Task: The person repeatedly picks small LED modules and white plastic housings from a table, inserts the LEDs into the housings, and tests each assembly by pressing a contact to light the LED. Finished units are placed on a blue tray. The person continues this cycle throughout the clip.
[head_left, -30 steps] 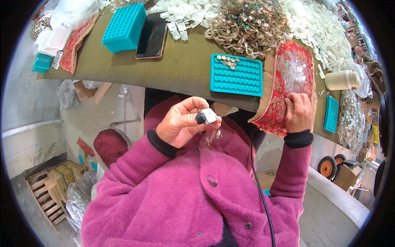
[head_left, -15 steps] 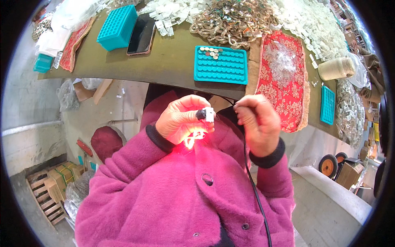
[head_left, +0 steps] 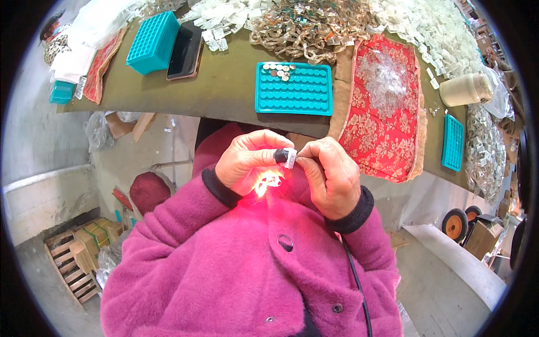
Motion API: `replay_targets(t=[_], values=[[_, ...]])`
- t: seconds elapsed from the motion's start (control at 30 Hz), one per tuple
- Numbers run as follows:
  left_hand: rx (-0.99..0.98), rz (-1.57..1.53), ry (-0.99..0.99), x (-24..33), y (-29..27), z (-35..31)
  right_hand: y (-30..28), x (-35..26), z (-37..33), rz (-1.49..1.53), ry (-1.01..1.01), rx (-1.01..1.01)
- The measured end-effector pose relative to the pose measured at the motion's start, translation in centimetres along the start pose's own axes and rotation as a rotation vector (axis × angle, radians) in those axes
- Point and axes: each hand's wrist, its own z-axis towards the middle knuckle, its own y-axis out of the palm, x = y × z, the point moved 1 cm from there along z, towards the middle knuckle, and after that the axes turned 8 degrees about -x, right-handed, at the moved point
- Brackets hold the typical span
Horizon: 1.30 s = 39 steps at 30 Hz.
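My left hand (head_left: 247, 160) is closed in front of my chest, thumb and fingers pinching a small white tag (head_left: 289, 159). A black wrapping (head_left: 281, 155) covers the thumb tip beside the tag. Below this hand hang pale looped strands (head_left: 269, 181), glaring in a bright reddish light, so their kind is unclear. My right hand (head_left: 331, 177) is pinched right beside the tag, its fingertips at the tag's right edge. Whatever thin thing it may hold is too small to make out.
On the table lie a teal tray (head_left: 294, 101) with several round buttons, a red floral cloth (head_left: 365, 140) bearing clear plastic bits, stacked teal trays (head_left: 151, 45), a phone (head_left: 185, 51), heaped bracelet-like strands (head_left: 309, 28), white tags (head_left: 432, 39) and a thread spool (head_left: 465, 90). A black cable (head_left: 356, 275) runs down my coat.
My right hand has moved left and slightly down, from apart to right beside the tag. My left hand stays in place, and the tag it holds has turned slightly.
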Motion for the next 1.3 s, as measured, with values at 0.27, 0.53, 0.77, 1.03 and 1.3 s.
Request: replay_targets(t=[0.27,0.53,0.77,1.03,1.3], values=[[0.081,0.219,0.029,0.7,0.3,1.6,-1.2,0.1,1.7,-0.2,-0.015,-0.089],[0.012,0.069,-0.045,1.6,1.4,3.5,-2.4,1.1,2.1,-0.024,0.126,-0.044],[-0.056,0.042,-0.099,2.1,1.9,4.9,-2.6,1.5,1.9,0.111,0.209,-0.007],[-0.132,0.156,-0.102,3.1,1.6,4.8,-3.8,1.3,2.8,0.07,0.121,-0.138],[-0.19,0.06,0.223,4.1,0.5,2.8,3.6,-0.5,1.3,1.018,0.444,-0.128]])
